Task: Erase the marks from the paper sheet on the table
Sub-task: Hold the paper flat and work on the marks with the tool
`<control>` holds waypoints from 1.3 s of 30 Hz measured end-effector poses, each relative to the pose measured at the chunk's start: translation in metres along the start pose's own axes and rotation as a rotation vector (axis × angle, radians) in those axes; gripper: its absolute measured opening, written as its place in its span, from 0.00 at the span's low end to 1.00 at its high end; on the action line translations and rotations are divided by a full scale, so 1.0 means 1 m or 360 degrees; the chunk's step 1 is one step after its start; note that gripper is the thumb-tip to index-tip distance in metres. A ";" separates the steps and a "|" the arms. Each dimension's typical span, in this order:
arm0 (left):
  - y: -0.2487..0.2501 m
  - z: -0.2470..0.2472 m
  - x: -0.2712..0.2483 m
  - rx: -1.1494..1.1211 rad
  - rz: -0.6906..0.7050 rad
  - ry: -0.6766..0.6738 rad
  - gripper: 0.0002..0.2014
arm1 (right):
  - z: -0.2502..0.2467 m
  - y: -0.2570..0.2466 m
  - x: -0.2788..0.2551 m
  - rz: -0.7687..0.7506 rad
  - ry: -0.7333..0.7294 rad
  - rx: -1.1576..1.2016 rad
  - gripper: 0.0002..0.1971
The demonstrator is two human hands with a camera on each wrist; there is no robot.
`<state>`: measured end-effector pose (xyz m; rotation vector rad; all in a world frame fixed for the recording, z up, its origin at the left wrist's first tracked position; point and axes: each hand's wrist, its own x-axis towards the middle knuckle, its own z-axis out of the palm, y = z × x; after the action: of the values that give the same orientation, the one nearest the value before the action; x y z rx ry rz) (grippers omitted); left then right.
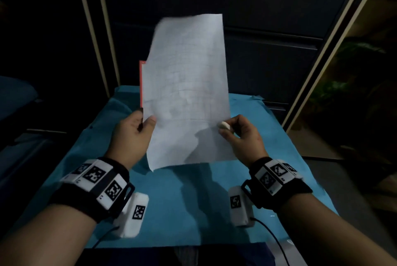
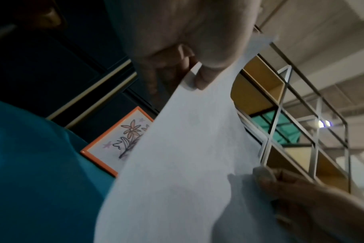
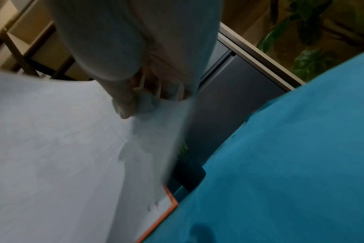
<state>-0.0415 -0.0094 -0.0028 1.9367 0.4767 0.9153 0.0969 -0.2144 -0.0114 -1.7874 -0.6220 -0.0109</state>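
Observation:
I hold the white paper sheet point(image 1: 187, 85) point(image 2: 187, 164) point(image 3: 52, 148) up off the teal-covered table point(image 1: 193, 201), tilted nearly upright, with faint grey lines on it. My left hand point(image 1: 147, 123) point(image 2: 199, 80) pinches its left edge, thumb on the front. My right hand point(image 1: 224, 129) point(image 3: 127, 108) pinches the right edge, and its fingertips also hold a small white eraser point(image 1: 225, 125) against the sheet. The sheet's top edge is blurred.
An orange-framed board with a flower drawing point(image 1: 141, 83) point(image 2: 119, 141) point(image 3: 166, 212) lies on the table behind the sheet, mostly hidden. A dark panelled wall point(image 1: 268, 51) stands close behind the table. A leafy plant point(image 3: 305, 62) is at the right.

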 end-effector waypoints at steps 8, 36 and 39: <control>0.009 -0.009 -0.008 0.0209 -0.0388 -0.0195 0.14 | -0.014 -0.014 0.032 0.0027 -0.0033 -0.0559 0.06; 0.041 0.007 0.028 0.1598 -0.0034 -0.1350 0.10 | 0.012 0.013 0.006 -0.0023 -0.1145 -0.2169 0.17; 0.026 0.022 0.037 0.1563 -0.0001 -0.1584 0.14 | 0.010 0.009 0.020 0.0006 -0.0884 -0.1984 0.12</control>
<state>-0.0015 -0.0114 0.0277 2.9182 0.3201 -0.4871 0.1150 -0.1985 -0.0163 -3.0405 -1.1499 0.1320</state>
